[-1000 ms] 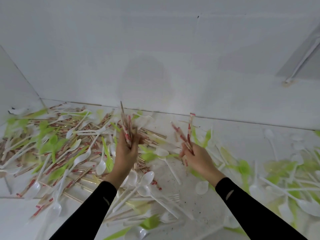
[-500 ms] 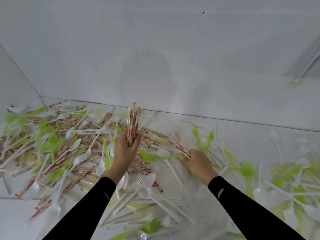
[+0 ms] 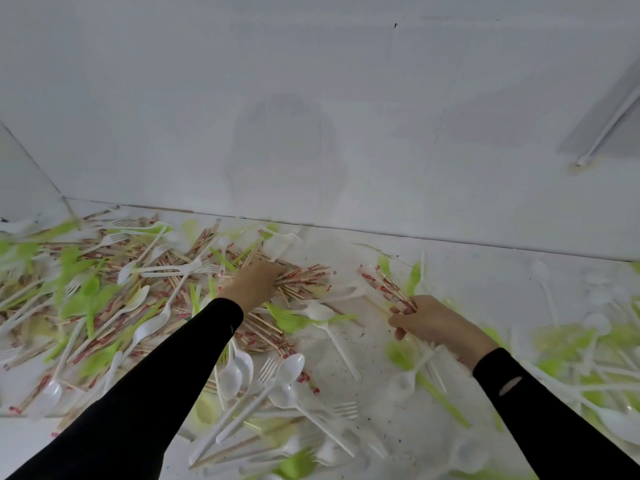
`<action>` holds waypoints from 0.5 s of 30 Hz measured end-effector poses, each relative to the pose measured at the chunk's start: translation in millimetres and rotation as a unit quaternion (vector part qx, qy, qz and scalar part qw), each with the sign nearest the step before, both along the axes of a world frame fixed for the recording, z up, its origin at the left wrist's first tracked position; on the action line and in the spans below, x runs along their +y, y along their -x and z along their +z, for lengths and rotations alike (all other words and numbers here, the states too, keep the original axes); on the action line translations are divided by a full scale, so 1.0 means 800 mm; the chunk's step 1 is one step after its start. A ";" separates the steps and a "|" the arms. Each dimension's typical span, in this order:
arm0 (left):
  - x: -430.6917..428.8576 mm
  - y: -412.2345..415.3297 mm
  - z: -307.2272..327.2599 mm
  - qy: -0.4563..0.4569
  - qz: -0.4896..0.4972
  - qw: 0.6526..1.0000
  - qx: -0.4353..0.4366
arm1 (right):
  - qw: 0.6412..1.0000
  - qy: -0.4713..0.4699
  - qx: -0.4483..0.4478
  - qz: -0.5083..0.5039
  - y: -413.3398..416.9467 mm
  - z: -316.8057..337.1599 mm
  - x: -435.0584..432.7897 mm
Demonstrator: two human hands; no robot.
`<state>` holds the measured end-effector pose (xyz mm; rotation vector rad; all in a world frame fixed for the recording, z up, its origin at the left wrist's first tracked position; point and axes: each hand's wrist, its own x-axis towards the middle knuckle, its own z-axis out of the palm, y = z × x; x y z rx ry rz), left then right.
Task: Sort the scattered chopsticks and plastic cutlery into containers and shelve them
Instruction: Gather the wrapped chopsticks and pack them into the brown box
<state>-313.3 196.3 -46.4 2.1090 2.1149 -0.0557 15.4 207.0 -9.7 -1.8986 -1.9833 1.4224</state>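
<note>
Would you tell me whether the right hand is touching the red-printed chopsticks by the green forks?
Touching. In the head view, the right hand has its fingers curled round the near ends of the chopsticks.

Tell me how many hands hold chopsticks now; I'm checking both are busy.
2. The left hand grips a thick bundle at centre; the right hand holds a thinner bundle to its right.

The close-fitting black fabric left sleeve (image 3: pixel 156 386) and the matching black right sleeve (image 3: pixel 554 427) reach to the wrist cuffs. Each carries a small pale oval mark (image 3: pixel 510 390) near its cuff, plainer on the right one. The left hand (image 3: pixel 254 282) and right hand (image 3: pixel 436 323) are bare.
</note>
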 end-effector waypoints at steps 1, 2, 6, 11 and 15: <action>0.005 -0.001 -0.003 0.003 -0.011 1.000 0.021 | 1.000 0.005 0.003 0.009 -0.011 0.007 0.002; 0.009 -0.001 -0.006 0.006 -0.022 0.999 0.045 | 1.000 0.013 0.009 0.015 -0.019 0.013 0.003; 0.019 -0.010 -0.013 0.002 -0.065 0.991 0.116 | 0.999 0.034 0.041 0.000 -0.047 0.036 0.004; 0.017 -0.012 -0.023 -0.035 -0.098 0.984 0.142 | 0.992 0.060 0.109 -0.033 -0.054 0.041 0.003; 0.006 -0.009 -0.029 -0.034 -0.129 0.982 0.132 | 0.979 0.091 0.173 -0.062 -0.043 0.038 0.000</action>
